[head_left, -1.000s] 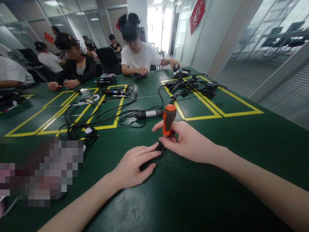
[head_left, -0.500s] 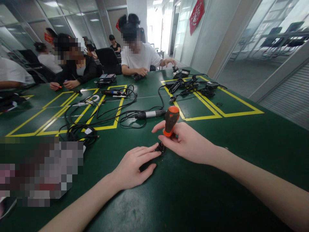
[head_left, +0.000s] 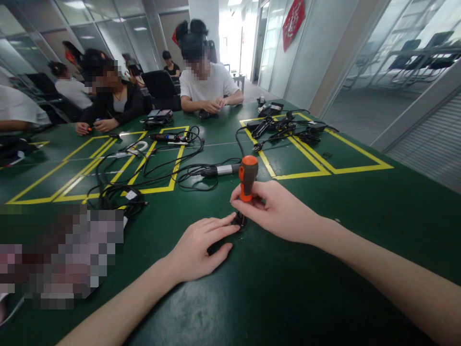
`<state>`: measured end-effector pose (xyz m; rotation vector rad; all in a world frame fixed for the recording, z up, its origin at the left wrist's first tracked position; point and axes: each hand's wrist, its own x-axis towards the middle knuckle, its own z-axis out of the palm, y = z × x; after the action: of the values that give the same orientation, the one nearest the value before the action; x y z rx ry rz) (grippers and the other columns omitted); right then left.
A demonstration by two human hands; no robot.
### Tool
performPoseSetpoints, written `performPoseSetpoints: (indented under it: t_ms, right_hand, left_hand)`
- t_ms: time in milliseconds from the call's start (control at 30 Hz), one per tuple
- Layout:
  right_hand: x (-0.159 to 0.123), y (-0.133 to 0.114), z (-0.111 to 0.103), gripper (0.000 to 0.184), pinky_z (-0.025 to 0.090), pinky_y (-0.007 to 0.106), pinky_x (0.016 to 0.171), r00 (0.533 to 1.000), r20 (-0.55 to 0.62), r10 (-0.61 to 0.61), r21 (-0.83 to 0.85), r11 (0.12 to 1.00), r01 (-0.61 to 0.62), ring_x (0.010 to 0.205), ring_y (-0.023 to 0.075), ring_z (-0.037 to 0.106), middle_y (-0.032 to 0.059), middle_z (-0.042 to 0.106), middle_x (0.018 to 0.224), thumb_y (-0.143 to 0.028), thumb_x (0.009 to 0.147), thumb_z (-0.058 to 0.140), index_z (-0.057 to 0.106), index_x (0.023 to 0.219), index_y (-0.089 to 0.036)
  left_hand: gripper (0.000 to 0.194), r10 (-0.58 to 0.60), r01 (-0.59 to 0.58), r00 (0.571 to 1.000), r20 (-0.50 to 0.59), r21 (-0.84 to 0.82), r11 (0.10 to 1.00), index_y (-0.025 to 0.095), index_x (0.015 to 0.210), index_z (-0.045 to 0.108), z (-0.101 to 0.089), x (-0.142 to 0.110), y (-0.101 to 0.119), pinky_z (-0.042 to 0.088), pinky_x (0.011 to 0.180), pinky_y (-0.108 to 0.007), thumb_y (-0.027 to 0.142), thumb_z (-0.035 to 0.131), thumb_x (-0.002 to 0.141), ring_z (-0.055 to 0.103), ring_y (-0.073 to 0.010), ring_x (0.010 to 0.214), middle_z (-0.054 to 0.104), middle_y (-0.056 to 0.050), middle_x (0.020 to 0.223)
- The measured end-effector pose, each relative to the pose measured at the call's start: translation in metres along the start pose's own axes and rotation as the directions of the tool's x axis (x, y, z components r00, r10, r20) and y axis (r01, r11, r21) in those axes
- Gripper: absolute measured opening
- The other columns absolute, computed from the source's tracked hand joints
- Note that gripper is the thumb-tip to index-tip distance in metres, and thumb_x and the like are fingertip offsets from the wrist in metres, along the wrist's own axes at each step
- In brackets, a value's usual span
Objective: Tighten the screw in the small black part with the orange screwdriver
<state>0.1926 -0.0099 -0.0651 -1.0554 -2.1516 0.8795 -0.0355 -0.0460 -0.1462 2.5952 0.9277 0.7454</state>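
My right hand (head_left: 279, 209) holds an orange and grey-brown screwdriver (head_left: 248, 178), its handle upright and pinched between thumb and fingers. The screwdriver's lower end comes down at a small black round part (head_left: 240, 220) on the green tabletop; its tip is too small to make out. Flat on the table to the left lies my left hand (head_left: 203, 247), fingers stretched out. Two of its fingertips press on the black part, partly covering it, while the thumb stays apart.
Ahead lies a silver-and-black cylindrical tool (head_left: 221, 170) with coiled black cables (head_left: 122, 196). Yellow tape (head_left: 302, 175) marks rectangles on the table (head_left: 288, 293). Black adapters and cables (head_left: 284, 127) fill the far right. A person in white (head_left: 211, 89) works across the table.
The screwdriver handle tilted right, then came back upright and slightly left, my right fingers closing around it. My left hand stays put. The person opposite has brought both hands together.
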Motion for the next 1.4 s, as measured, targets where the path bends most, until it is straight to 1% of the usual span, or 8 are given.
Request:
performPoseSetpoints:
  t_ms: [233, 433, 533, 633, 767, 933, 1133, 1400]
  right_hand:
    - [-0.003, -0.001, -0.004, 0.025, 0.040, 0.025, 0.059, 1.000, 0.008, 0.019, -0.017, 1.000, -0.019, 0.056, 0.0114, 0.051, -0.0051, 0.056, 0.067, -0.012, 0.084, 0.057, 0.066, 0.106, -0.017]
    - [-0.003, 0.002, -0.005, 0.008, 0.039, 0.025, 0.060, 0.997, 0.073, 0.030, 0.026, 0.999, -0.032, 0.059, 0.0116, 0.050, -0.0051, 0.054, 0.063, -0.017, 0.082, 0.059, 0.067, 0.084, -0.018]
    - [-0.003, -0.003, -0.009, 0.022, 0.040, 0.027, 0.062, 0.994, 0.093, 0.052, 0.030, 0.998, -0.055, 0.062, 0.0131, 0.051, -0.0030, 0.056, 0.064, -0.032, 0.091, 0.058, 0.063, 0.074, -0.019]
    - [-0.004, -0.009, -0.018, 0.044, 0.037, 0.028, 0.061, 0.997, 0.053, 0.050, -0.018, 0.999, -0.049, 0.058, 0.0129, 0.046, -0.0034, 0.046, 0.058, -0.046, 0.096, 0.054, 0.049, 0.061, -0.020]
    - [-0.002, -0.011, -0.034, 0.051, 0.032, 0.028, 0.056, 0.990, 0.007, 0.143, -0.134, 0.981, -0.140, 0.054, 0.0117, 0.039, -0.0044, 0.036, 0.054, -0.048, 0.095, 0.057, 0.038, 0.057, -0.021]
    - [0.008, 0.003, -0.037, 0.042, 0.031, 0.028, 0.051, 0.893, 0.143, 0.427, -0.390, 0.854, -0.345, 0.050, 0.0123, 0.042, -0.0037, 0.046, 0.055, -0.042, 0.094, 0.064, 0.048, 0.061, -0.021]
    - [0.016, 0.027, -0.015, 0.011, 0.039, 0.026, 0.061, 0.883, 0.231, 0.409, -0.555, 0.801, -0.225, 0.070, 0.0185, 0.064, 0.0052, 0.072, 0.083, -0.024, 0.095, 0.061, 0.068, 0.090, -0.018]
    - [0.010, 0.031, 0.001, 0.021, 0.036, 0.031, 0.062, 0.872, 0.222, 0.437, -0.633, 0.744, -0.212, 0.083, 0.0283, 0.070, 0.0100, 0.076, 0.093, -0.041, 0.094, 0.068, 0.073, 0.094, -0.020]
  left_hand:
    - [0.028, -0.006, 0.005, 1.000, -0.028, -0.030, 1.000, 0.021, 0.124, 0.068, 0.000, 0.002, -0.001, 0.059, 0.100, -0.041, 0.021, 0.060, 0.097, 0.073, -0.0248, 0.121, 0.069, -0.013, 0.143]
    - [0.019, -0.102, 0.101, 0.995, -0.003, -0.097, 0.990, 0.020, 0.114, 0.065, -0.001, 0.003, 0.000, 0.057, 0.100, -0.041, 0.022, 0.062, 0.096, 0.072, -0.0240, 0.114, 0.075, -0.011, 0.130]
    - [0.028, -0.161, 0.160, 0.987, 0.009, -0.123, 0.979, 0.020, 0.122, 0.062, -0.001, 0.003, 0.000, 0.055, 0.103, -0.044, 0.023, 0.064, 0.095, 0.071, -0.0252, 0.116, 0.074, -0.011, 0.130]
    - [0.043, -0.216, 0.218, 0.976, 0.028, -0.157, 0.963, 0.020, 0.136, 0.057, -0.001, 0.003, 0.000, 0.053, 0.105, -0.045, 0.025, 0.064, 0.095, 0.068, -0.0258, 0.119, 0.072, -0.011, 0.132]
    - [0.057, -0.261, 0.262, 0.965, 0.036, -0.237, 0.936, 0.020, 0.150, 0.049, 0.000, 0.005, -0.001, 0.048, 0.112, -0.046, 0.027, 0.065, 0.096, 0.064, -0.0258, 0.125, 0.068, -0.012, 0.137]
    - [0.066, -0.306, 0.318, 0.948, 0.088, -0.315, 0.894, 0.025, 0.157, 0.043, 0.006, 0.015, 0.001, 0.042, 0.114, -0.047, 0.031, 0.068, 0.096, 0.060, -0.0275, 0.129, 0.066, -0.011, 0.140]
    - [0.033, -0.361, 0.364, 0.931, 0.064, -0.279, 0.889, 0.022, 0.126, 0.067, 0.016, 0.027, 0.001, 0.045, 0.100, -0.042, 0.029, 0.070, 0.094, 0.062, -0.0264, 0.109, 0.072, -0.008, 0.117]
    - [0.030, -0.427, 0.438, 0.894, 0.138, -0.471, 0.766, 0.019, 0.117, 0.071, 0.009, 0.024, -0.003, 0.045, 0.095, -0.037, 0.036, 0.070, 0.092, 0.059, -0.0231, 0.098, 0.067, -0.005, 0.101]
